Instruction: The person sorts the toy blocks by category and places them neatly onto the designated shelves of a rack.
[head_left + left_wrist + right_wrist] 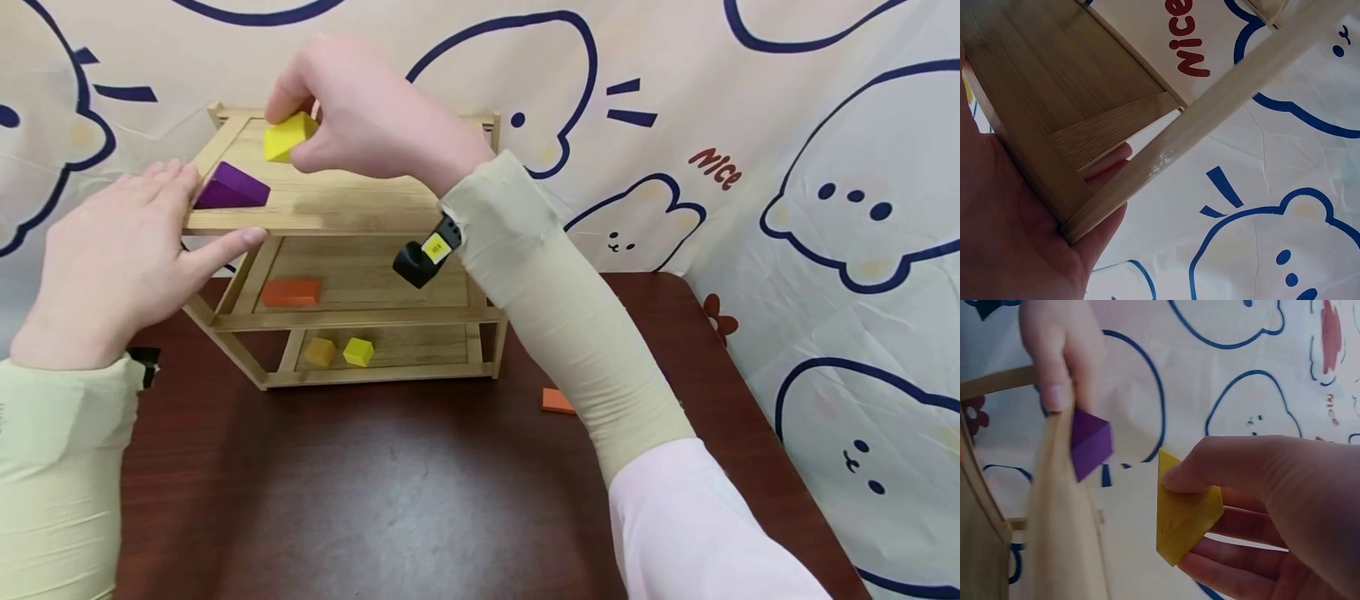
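Above the top board of a three-tier wooden shelf, my right hand pinches a yellow block between thumb and fingers. The right wrist view shows slanted sides on this yellow block, held apart from the board. My left hand holds the shelf's front left corner, its thumb along the front edge. From below, in the left wrist view, the palm lies against the corner and fingers show beyond the wooden post. A purple block with slanted sides stands on the top board beside the left fingers.
An orange block lies on the middle tier. On the bottom tier sit an orange-yellow block and a yellow block. Another orange block lies on the dark table, partly behind my right forearm. A printed cloth hangs behind.
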The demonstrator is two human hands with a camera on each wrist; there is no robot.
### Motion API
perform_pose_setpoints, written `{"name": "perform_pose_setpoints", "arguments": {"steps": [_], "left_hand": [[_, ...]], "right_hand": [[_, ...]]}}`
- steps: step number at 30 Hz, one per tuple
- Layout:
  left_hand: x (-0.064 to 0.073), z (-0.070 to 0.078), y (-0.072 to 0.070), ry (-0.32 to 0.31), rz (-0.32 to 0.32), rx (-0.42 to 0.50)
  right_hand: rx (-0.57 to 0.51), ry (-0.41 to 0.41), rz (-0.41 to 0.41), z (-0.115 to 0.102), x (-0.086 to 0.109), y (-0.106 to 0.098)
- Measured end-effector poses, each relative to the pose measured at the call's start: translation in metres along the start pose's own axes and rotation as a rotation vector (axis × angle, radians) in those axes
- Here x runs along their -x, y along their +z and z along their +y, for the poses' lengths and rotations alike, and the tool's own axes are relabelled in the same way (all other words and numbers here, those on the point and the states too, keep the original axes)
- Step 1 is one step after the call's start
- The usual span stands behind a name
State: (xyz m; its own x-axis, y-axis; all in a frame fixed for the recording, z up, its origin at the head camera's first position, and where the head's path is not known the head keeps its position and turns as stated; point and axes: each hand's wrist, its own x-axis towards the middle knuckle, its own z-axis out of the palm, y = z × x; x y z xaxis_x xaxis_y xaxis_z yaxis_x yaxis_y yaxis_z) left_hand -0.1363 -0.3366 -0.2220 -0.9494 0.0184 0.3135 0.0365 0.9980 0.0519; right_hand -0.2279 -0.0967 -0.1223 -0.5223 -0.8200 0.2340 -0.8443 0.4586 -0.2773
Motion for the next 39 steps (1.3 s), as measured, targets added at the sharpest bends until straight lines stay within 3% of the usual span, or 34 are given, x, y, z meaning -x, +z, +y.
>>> {"name": "perform_pose_setpoints", "arguments": {"steps": [8,17,23,39], "left_hand": [[0.002,0.002,-0.001,-0.002,0.008,0.003],[0.002,0.005,0.000,0.008,0.018,0.008],[0.002,0.005,0.000,0.008,0.020,0.010],[0.001,0.004,0.003,0.008,0.009,0.012]], "right_hand": [[-0.007,-0.042,-0.084,0.008,-0.003,0.016],[-0.020,0.036,-0.132,0.015,-0.004,0.024],[0.014,0.056,-0.131,0.017,-0.006,0.026],[-0.020,0.068,-0.128,0.019,-0.004,0.026]]}}
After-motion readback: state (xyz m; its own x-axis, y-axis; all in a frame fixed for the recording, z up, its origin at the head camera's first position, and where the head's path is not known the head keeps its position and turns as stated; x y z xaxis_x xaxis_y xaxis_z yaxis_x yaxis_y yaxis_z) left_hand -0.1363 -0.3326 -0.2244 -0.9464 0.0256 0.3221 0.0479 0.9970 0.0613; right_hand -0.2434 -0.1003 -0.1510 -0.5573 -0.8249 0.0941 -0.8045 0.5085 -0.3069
